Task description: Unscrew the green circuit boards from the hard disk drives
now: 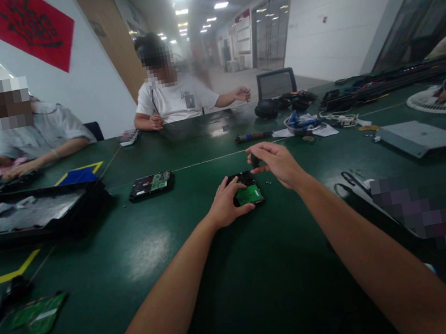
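Observation:
A hard drive [249,193] lies on the green table, its green circuit board facing up. My left hand [229,200] grips it from the left, with the thumb along the near edge and the fingers over the far part. Just above its right far corner, my right hand [276,163] is closed around a small dark tool [254,160], perhaps a screwdriver. The fingers hide most of this tool. Several tiny screws [268,182] lie right of the drive. Another hard drive [151,185] rests farther left, apart from both hands.
At the left stands a black tray [40,231]; loose circuit boards [42,314] lie nearer. A grey metal case [425,136], a white fan grille [444,100] and cables [344,119] are on the right. Two people [176,94] sit across the table [213,307].

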Motion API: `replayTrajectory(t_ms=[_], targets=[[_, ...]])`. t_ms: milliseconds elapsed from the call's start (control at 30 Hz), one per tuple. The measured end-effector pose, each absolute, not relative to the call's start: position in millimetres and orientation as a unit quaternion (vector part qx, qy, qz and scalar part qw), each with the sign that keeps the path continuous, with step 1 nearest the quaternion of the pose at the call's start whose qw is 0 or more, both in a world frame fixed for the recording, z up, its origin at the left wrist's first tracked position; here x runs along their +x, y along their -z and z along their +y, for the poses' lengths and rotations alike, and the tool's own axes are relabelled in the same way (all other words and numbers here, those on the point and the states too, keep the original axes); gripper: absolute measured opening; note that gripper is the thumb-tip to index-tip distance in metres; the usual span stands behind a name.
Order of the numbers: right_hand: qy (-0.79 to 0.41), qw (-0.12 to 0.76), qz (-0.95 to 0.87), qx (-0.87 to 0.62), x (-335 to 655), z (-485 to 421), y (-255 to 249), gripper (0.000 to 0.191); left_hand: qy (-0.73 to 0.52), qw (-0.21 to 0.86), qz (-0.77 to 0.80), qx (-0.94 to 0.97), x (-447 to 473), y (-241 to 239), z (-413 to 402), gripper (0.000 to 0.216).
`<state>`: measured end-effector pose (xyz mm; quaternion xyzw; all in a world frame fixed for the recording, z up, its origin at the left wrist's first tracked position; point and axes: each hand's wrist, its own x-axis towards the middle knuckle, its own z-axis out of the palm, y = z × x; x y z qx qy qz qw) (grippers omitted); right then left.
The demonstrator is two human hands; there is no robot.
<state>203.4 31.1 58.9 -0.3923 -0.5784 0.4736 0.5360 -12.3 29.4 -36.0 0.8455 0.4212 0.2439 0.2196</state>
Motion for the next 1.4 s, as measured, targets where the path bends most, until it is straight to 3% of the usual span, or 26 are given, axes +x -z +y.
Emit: replayTrajectory(t_ms=[167,567,833,1400], targets=[[-0.444,0.538,-0.585,-0.413,202.6,32.1,-55.8,0.031,-0.245,0.215,0.422,0.846,-11.9,35.5,28.7,0.069],[-0.532,0.535,-0.535,-0.380,203.0,31.3,-56.9,0.030,-0.239,0.213,0.418,0.850,-12.0,35.0,28.8,0.073],[-0.512,0.526,-0.543,-0.408,199.6,28.1,-58.0,0.033,-0.234,0.211,0.411,0.855,-12.0,37.1,30.6,0.066],[-0.500,0.526,-0.552,-0.409,201.0,30.6,-56.6,0.036,-0.234,0.218,0.424,0.847,-12.0,34.0,28.5,0.075]])
